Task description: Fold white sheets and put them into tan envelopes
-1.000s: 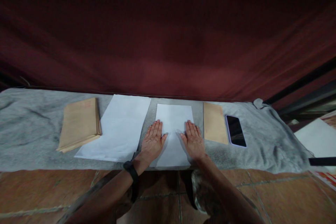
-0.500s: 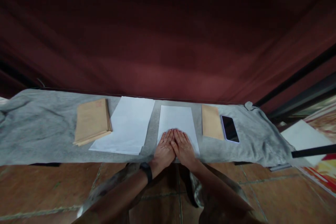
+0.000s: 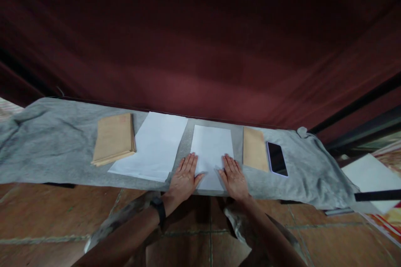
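In the head view a white sheet of paper (image 3: pixel 211 146) lies flat on the grey cloth right in front of me. My left hand (image 3: pixel 184 176) rests palm down at its left edge, thumb on the paper and fingers stretched out. At the opposite edge my right hand (image 3: pixel 233 176) lies palm down as well, its thumb touching the sheet and its fingers extended. Neither hand grips anything. Left of the sheet is a stack of larger white paper (image 3: pixel 158 144). A single brown envelope (image 3: pixel 254 149) lies just right of my right hand.
A stack of brown envelopes (image 3: pixel 114 137) overlaps the white paper stack at the left. A phone (image 3: pixel 277 159) lies beside the single envelope. Grey cloth (image 3: pixel 62 142) covers the narrow table. Behind it hangs a dark red curtain (image 3: pixel 200 71); tiled floor (image 3: pixel 37 212) lies below.
My hands were together at the middle of the sheet; they have slid apart, the left one to the left edge and the right one to the right edge. The view has shifted slightly.
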`<state>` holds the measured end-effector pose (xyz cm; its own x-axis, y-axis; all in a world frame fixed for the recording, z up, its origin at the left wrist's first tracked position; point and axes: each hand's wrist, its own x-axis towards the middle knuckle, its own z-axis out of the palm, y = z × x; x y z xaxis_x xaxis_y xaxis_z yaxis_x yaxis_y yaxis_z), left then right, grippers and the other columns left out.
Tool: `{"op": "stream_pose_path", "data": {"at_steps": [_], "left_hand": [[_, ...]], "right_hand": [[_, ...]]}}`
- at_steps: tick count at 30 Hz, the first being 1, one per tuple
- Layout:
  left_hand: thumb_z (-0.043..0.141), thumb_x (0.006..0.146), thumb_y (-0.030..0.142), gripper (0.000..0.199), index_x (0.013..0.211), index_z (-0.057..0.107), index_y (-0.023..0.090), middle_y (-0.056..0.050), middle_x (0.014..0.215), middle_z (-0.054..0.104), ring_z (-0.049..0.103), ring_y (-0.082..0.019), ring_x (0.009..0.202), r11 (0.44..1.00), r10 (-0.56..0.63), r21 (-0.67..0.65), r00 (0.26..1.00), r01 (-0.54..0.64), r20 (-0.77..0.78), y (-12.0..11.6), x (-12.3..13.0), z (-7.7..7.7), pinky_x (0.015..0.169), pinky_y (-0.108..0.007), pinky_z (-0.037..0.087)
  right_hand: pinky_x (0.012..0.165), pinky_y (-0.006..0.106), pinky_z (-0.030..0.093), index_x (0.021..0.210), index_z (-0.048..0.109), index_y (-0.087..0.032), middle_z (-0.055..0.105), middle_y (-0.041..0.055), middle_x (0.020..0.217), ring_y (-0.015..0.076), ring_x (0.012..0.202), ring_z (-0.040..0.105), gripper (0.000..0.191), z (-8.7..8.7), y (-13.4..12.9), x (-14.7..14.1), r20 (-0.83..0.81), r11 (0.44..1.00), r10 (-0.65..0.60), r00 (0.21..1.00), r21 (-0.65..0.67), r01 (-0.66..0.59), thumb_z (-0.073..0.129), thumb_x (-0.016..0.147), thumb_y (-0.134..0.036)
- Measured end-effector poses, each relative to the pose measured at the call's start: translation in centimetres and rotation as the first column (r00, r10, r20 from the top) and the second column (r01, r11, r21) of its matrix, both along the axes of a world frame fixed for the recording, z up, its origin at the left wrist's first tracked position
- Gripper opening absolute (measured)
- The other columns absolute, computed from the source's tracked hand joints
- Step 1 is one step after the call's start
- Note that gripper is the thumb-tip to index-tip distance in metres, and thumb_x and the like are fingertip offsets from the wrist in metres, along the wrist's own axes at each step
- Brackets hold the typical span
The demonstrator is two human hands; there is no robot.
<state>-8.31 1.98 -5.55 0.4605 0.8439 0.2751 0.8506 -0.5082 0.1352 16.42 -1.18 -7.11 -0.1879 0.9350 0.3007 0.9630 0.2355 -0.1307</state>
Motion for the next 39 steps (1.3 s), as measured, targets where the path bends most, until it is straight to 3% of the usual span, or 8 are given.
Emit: {"op": "stream_pose_path", "data": {"at_steps": [7,10,13,16,18,22,28,39], "left_hand": [[0.031,0.105,0.041,0.061,0.152,0.044,0.005,-0.02,0.159,0.043,0.039,-0.031,0.15,0.996,0.09,-0.005,0.996,-0.09,-0.012,0.7,-0.1,0.3,0.125,-0.053,0.029],[0.03,0.105,0.039,0.06,0.154,0.04,0.005,-0.019,0.16,0.041,0.036,-0.028,0.151,0.996,0.081,-0.024,0.997,-0.081,0.003,2.5,2.2,1.1,0.126,-0.05,0.028],[0.028,0.105,0.033,0.058,0.154,0.04,0.004,-0.018,0.161,0.042,0.035,-0.026,0.152,0.996,-0.017,-0.092,1.0,0.017,-0.007,5.0,5.5,1.7,0.124,-0.045,0.031],[0.03,0.101,0.022,0.057,0.155,0.04,0.009,-0.014,0.161,0.042,0.032,-0.026,0.153,0.989,-0.088,-0.123,0.996,0.083,-0.031,7.3,7.9,1.5,0.126,-0.048,0.026],[0.033,0.098,0.019,0.059,0.156,0.04,0.01,-0.014,0.162,0.041,0.03,-0.027,0.154,0.985,-0.102,-0.143,0.993,0.094,-0.053,8.6,8.6,1.1,0.126,-0.05,0.022],[0.033,0.097,0.02,0.061,0.157,0.039,0.01,-0.015,0.164,0.036,0.029,-0.028,0.155,0.98,-0.096,-0.18,0.993,0.081,-0.074,10.8,8.9,0.5,0.126,-0.052,0.022],[0.031,0.099,0.022,0.059,0.157,0.039,0.014,-0.011,0.164,0.037,0.03,-0.026,0.154,0.99,-0.066,-0.129,0.997,0.06,-0.037,13.2,8.8,0.4,0.127,-0.051,0.021],[0.029,0.103,0.03,0.057,0.157,0.04,0.015,-0.011,0.162,0.041,0.032,-0.024,0.154,0.995,0.074,-0.07,0.997,-0.073,0.011,15.1,8.6,-0.5,0.126,-0.048,0.021]], "right_hand": [[0.122,0.05,0.034,0.158,0.035,-0.011,0.042,0.0167,0.161,0.0287,0.15,0.039,0.061,-0.8,-0.3,1.8,-0.044,0.999,-0.047,0.998,0.013,0.048,0.031,0.108,-0.045],[0.123,0.05,0.033,0.157,0.039,-0.009,0.043,0.0159,0.16,0.0273,0.15,0.038,0.061,0.4,1.4,1.2,-0.082,0.995,-0.098,0.992,-0.042,0.095,0.024,0.109,-0.044],[0.123,0.048,0.032,0.156,0.041,-0.01,0.04,0.0145,0.162,0.0244,0.152,0.035,0.06,1.9,4.1,-0.4,-0.126,0.991,-0.097,0.987,-0.1,0.084,0.017,0.11,-0.041],[0.125,0.047,0.03,0.158,0.038,-0.018,0.039,0.0088,0.163,0.021,0.153,0.034,0.057,2.6,6.8,-2.1,-0.152,0.988,-0.042,0.987,-0.155,0.019,0.016,0.11,-0.04],[0.125,0.047,0.028,0.158,0.038,-0.016,0.04,0.0097,0.163,0.0209,0.153,0.034,0.058,2.5,8.2,-2.8,-0.158,0.981,-0.058,0.986,-0.192,0.027,0.016,0.11,-0.041],[0.127,0.046,0.023,0.158,0.037,-0.012,0.038,0.0115,0.164,0.0224,0.154,0.031,0.061,1.8,10.3,-3.1,-0.149,0.974,-0.118,0.982,-0.213,0.084,0.016,0.11,-0.042],[0.127,0.048,0.021,0.157,0.039,-0.014,0.035,0.0102,0.165,0.0244,0.154,0.031,0.059,1.7,12.4,-3.0,-0.098,0.969,-0.16,0.982,-0.203,0.138,0.017,0.11,-0.041],[0.124,0.053,0.022,0.156,0.042,-0.015,0.035,0.0126,0.165,0.0305,0.152,0.034,0.058,0.8,15.4,-3.0,-0.092,0.95,-0.295,0.951,-0.138,0.281,0.023,0.109,-0.043]]}}
